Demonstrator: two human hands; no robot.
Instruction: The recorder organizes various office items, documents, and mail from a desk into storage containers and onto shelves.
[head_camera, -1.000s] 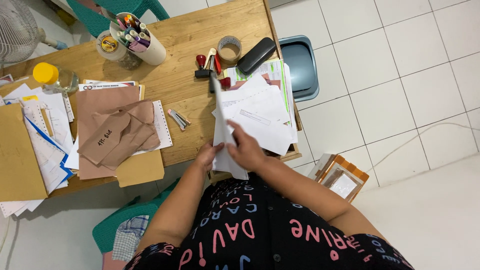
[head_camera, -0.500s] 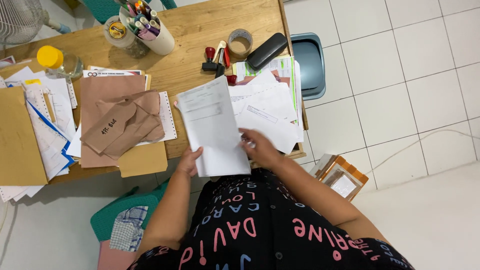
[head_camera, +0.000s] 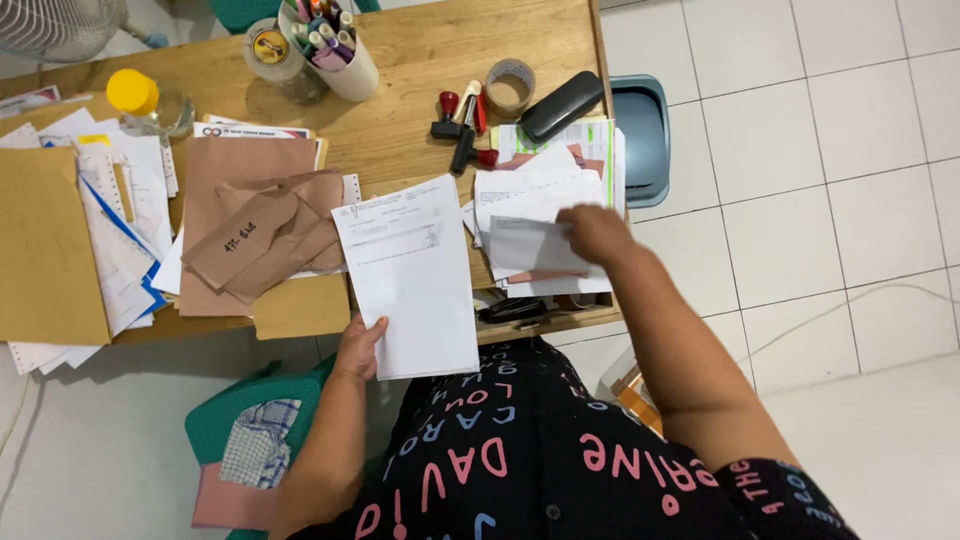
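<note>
The left hand (head_camera: 358, 345) is gripping the bottom edge of a white printed paper sheet (head_camera: 410, 275), holding it over the near edge of the wooden counter (head_camera: 420, 70). The right hand (head_camera: 597, 233) is pinching a white folded paper (head_camera: 530, 247) from the white paper pile (head_camera: 540, 195) at the counter's right edge.

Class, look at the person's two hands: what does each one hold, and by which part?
Left hand grips a white printed paper sheet by its lower left edge. Right hand pinches a small white slip by its right end.

Crumpled brown paper envelopes (head_camera: 262, 240) lie on the wooden desk (head_camera: 420, 60), left of centre.
</note>
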